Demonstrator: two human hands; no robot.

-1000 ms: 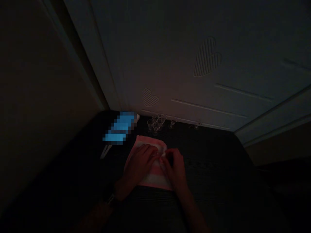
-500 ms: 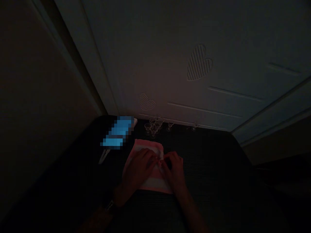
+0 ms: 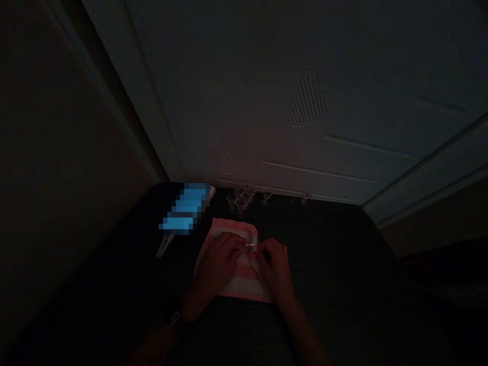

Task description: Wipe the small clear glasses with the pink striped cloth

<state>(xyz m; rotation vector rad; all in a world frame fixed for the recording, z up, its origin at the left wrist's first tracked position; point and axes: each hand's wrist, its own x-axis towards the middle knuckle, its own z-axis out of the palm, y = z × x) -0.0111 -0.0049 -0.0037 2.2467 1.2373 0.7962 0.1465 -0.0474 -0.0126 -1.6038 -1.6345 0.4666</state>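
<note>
A pink-and-white striped cloth (image 3: 244,285) lies on the dark table under both my hands. My left hand (image 3: 219,256) is closed over the cloth, its fingers round a small clear glass (image 3: 249,245). Only a thin glinting edge of that glass shows, pointing right. My right hand (image 3: 276,259) pinches a bunched fold of the cloth close beside the glass. The scene is very dim, so the fingertips are hard to make out.
Several small stemmed glasses (image 3: 241,198) stand clustered behind the cloth. Another small glass (image 3: 266,197) is just right of them, and one more (image 3: 304,198) farther right. A lit, blurred screen (image 3: 186,208) sits at the left. A white panel (image 3: 267,127) rises behind the table.
The hands have shifted slightly apart, and the glinting edge of the glass now shows between them. The right fingers still pinch the cloth.
</note>
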